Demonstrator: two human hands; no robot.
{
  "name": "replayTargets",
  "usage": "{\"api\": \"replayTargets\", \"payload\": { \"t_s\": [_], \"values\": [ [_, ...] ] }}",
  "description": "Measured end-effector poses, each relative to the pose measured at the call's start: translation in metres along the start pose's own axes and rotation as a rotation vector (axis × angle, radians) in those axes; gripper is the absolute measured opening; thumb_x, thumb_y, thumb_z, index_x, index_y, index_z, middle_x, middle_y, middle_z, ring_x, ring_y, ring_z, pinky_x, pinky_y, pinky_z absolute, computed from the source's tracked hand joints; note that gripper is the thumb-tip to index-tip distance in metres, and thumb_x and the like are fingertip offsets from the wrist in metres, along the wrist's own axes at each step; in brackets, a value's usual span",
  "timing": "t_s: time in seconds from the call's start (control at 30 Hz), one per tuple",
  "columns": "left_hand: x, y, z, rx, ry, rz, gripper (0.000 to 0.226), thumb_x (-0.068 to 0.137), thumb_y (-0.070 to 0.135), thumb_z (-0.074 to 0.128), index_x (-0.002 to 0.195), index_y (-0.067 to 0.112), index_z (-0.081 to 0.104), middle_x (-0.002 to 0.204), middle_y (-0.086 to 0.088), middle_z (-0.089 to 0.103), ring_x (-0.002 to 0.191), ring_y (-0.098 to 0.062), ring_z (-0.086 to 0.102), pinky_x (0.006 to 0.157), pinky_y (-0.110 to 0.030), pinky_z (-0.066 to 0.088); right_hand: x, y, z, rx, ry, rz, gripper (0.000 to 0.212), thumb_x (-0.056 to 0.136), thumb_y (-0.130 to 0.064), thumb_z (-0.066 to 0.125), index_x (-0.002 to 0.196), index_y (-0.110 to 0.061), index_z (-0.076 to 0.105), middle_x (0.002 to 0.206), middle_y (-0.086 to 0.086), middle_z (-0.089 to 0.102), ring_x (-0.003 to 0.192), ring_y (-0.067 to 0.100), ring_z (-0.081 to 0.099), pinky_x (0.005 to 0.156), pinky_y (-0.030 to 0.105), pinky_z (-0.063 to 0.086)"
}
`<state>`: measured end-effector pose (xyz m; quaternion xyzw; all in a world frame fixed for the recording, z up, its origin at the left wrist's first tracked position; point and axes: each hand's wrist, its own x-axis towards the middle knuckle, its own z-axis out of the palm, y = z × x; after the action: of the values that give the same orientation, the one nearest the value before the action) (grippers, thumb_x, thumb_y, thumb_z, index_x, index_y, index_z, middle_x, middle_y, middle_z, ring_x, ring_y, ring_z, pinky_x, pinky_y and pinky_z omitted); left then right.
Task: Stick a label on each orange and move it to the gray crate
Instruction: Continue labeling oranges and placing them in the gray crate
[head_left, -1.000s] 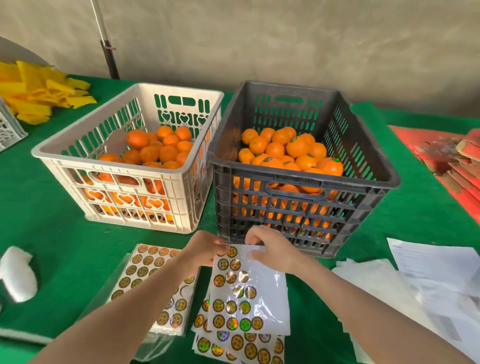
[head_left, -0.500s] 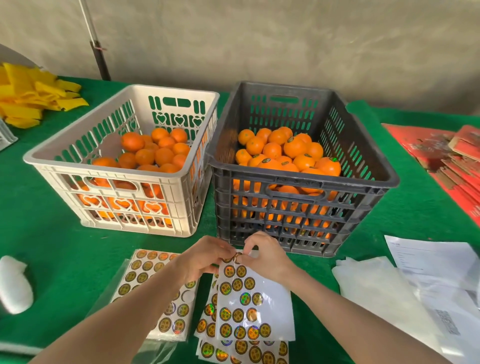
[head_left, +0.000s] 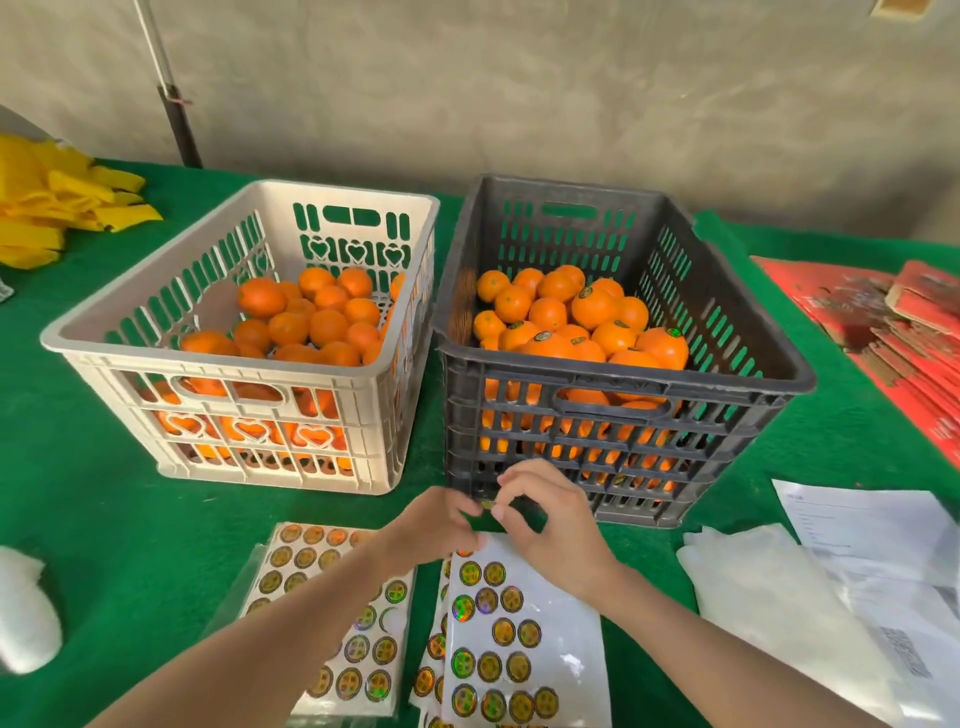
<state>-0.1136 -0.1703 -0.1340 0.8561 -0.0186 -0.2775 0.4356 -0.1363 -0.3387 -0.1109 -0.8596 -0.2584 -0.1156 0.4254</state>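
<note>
A white crate (head_left: 208, 359) on the left holds bare oranges (head_left: 327, 325). Beside it, the gray crate (head_left: 623, 378) holds oranges (head_left: 592, 307), some with labels on top. In front lies a label sheet (head_left: 550, 623) with several round shiny labels. My two hands meet just above its top edge. My right hand (head_left: 556, 525) pinches one small label (head_left: 487, 504) between thumb and forefinger. My left hand (head_left: 431, 527) holds the sheet's top left corner, its fingertips close to the label.
A second label sheet (head_left: 311, 561) lies to the left under my forearm. White papers (head_left: 872, 530) and plastic bags (head_left: 769, 597) lie right, red cardboard (head_left: 909, 332) far right, yellow bags (head_left: 62, 202) far left, white foam (head_left: 26, 613) near left. A pole (head_left: 171, 88) stands behind.
My hands have lifted off the sheet's top edge and the right one has come away with one label. The view shifted slightly.
</note>
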Motion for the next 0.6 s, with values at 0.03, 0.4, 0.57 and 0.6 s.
{"api": "replayTargets", "payload": {
  "t_s": [0.03,0.4,0.57,0.6],
  "values": [
    [-0.003,0.003,-0.003,0.180,0.092,0.091,0.034,0.085,0.018,0.067,0.118,0.013,0.062,0.103,-0.004,0.065,0.090,-0.015,0.063,0.081,-0.024,0.049,0.004,-0.012,-0.001,0.023,0.027,-0.060,0.003,0.082,0.002,0.067,0.079,0.001,0.066,0.088,0.011,0.062,0.089,0.019,0.059,0.080,0.024,0.047],
    [-0.058,0.019,-0.194,0.045,1.012,0.624,0.018,0.092,0.004,0.053,0.093,0.019,0.064,0.068,0.010,0.058,0.056,-0.003,0.053,0.049,-0.016,0.041,0.172,-0.126,-0.017,-0.101,0.147,-0.373,0.042,0.091,-0.009,0.050,0.133,-0.013,0.046,0.114,0.001,0.060,0.107,0.013,0.055,0.089,0.032,0.047],
    [-0.041,-0.011,-0.287,0.112,1.044,0.244,0.014,0.091,0.004,0.056,0.096,0.009,0.068,0.086,-0.007,0.067,0.076,-0.022,0.059,0.067,-0.024,0.042,0.257,-0.108,0.027,-0.488,-0.242,-0.348,0.074,0.090,-0.008,0.054,0.150,-0.029,0.014,0.137,0.010,0.049,0.122,0.024,0.046,0.094,0.034,0.042],
    [-0.037,-0.016,-0.298,0.170,1.009,0.182,0.012,0.091,0.008,0.058,0.097,0.007,0.069,0.090,-0.009,0.069,0.081,-0.024,0.063,0.072,-0.026,0.044,0.266,-0.103,0.037,-0.518,-0.276,-0.332,0.076,0.091,-0.009,0.053,0.150,-0.031,0.012,0.139,0.010,0.048,0.124,0.026,0.045,0.097,0.041,0.043]
  ]
}}
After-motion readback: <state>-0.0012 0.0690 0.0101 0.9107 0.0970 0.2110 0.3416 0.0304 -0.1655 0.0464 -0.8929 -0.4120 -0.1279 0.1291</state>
